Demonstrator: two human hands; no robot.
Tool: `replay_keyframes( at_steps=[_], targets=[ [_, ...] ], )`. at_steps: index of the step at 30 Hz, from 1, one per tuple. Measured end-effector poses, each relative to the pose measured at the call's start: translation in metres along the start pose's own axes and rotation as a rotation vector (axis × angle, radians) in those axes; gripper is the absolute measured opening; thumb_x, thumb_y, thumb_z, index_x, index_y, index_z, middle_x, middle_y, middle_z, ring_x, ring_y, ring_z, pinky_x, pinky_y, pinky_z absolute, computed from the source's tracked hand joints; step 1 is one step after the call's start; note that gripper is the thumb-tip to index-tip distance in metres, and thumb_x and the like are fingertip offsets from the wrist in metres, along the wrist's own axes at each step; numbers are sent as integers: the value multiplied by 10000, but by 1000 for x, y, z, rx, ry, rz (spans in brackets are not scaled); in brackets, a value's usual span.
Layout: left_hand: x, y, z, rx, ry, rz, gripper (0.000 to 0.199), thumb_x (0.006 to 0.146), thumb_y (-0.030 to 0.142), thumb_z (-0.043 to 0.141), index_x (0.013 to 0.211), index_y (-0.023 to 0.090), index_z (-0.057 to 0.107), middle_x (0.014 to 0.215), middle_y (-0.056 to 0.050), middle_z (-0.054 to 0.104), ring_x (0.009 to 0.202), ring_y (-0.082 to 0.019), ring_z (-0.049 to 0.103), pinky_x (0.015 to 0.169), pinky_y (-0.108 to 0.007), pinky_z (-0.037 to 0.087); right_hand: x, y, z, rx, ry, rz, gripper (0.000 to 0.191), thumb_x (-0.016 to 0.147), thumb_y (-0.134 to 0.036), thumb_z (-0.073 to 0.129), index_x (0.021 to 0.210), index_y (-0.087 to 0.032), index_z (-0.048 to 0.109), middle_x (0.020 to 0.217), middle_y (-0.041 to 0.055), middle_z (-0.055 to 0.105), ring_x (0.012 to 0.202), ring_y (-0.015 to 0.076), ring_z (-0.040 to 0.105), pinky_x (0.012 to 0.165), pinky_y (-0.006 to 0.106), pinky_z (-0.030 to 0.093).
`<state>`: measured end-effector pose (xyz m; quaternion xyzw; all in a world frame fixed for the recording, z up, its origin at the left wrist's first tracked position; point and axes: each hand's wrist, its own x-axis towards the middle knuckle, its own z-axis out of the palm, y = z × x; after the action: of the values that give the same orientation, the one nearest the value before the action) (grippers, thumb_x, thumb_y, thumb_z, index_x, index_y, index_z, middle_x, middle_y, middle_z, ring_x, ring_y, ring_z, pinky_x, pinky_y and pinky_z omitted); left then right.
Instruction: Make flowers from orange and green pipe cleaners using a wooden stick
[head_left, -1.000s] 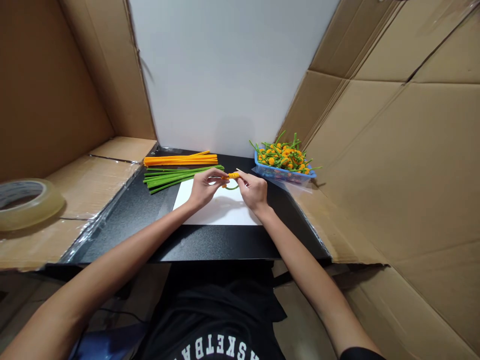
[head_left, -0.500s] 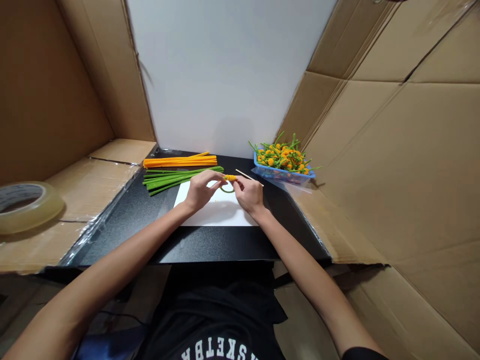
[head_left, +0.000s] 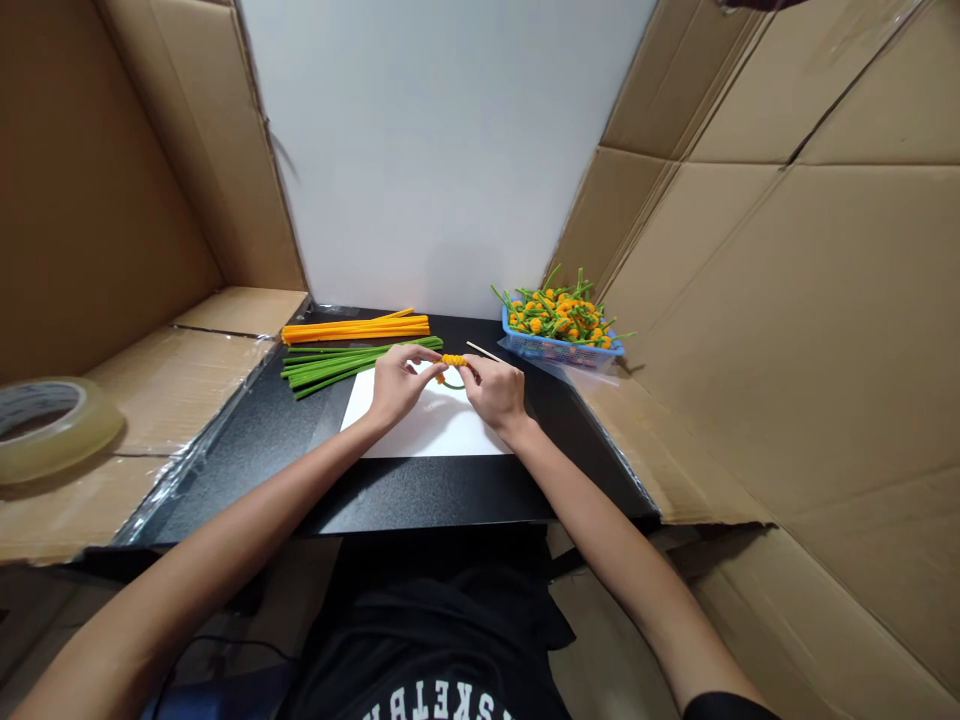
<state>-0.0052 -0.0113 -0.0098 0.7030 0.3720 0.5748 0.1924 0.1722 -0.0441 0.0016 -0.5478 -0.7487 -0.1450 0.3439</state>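
Note:
A small coil of orange pipe cleaner [head_left: 453,360] sits between my hands, a little above a white sheet of paper [head_left: 431,425]. My left hand [head_left: 400,385] pinches it from one side, and my right hand [head_left: 492,391] pinches it from the other. Under the coil hangs a short loop of green pipe cleaner [head_left: 452,386]. A thin wooden stick [head_left: 485,352] slants out past my right fingers, and its inner end is hidden. Loose bundles of orange pipe cleaners [head_left: 355,329] and green pipe cleaners [head_left: 337,365] lie just beyond my left hand.
A blue plastic basket [head_left: 559,352] heaped with green-stemmed orange pipe-cleaner flowers [head_left: 559,315] stands at the back right of the black table [head_left: 247,485]. Cardboard walls flank the table, a white wall rises behind, and a clear tape roll [head_left: 52,430] lies on the left.
My hands have drawn closer together around the orange coil. The wooden stick now shows a shorter length past my right fingers. The whole view has shifted slightly.

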Motion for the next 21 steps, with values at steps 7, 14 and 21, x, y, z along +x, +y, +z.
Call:
replay_keyframes(
  at_steps=[7, 14, 21],
  targets=[
    [0, -4, 0, 166, 7, -28, 189, 759, 400, 765, 695, 223, 757, 724, -28, 748, 641, -179, 600, 604, -298, 449, 0, -2, 0, -102, -82, -109, 221, 964, -288, 542, 954, -209, 748, 795, 60, 751, 690, 179, 641, 671, 289, 354],
    [0, -7, -4, 219, 29, -155, 118, 724, 330, 759, 698, 216, 759, 681, -16, 734, 615, -182, 633, 615, -289, 437, 1, 0, 1, -64, -109, -108, 290, 965, -289, 556, 1179, -179, 718, 1000, 113, 773, 876, 231, 694, 778, 307, 452],
    [7, -16, -8, 156, -212, -300, 132, 652, 311, 769, 648, 190, 716, 649, -13, 712, 613, -175, 626, 575, -262, 403, 4, 7, 4, 36, -148, -73, 344, 974, -186, 493, 1261, -150, 680, 1177, 135, 738, 1023, 256, 714, 907, 355, 530]
  ],
)
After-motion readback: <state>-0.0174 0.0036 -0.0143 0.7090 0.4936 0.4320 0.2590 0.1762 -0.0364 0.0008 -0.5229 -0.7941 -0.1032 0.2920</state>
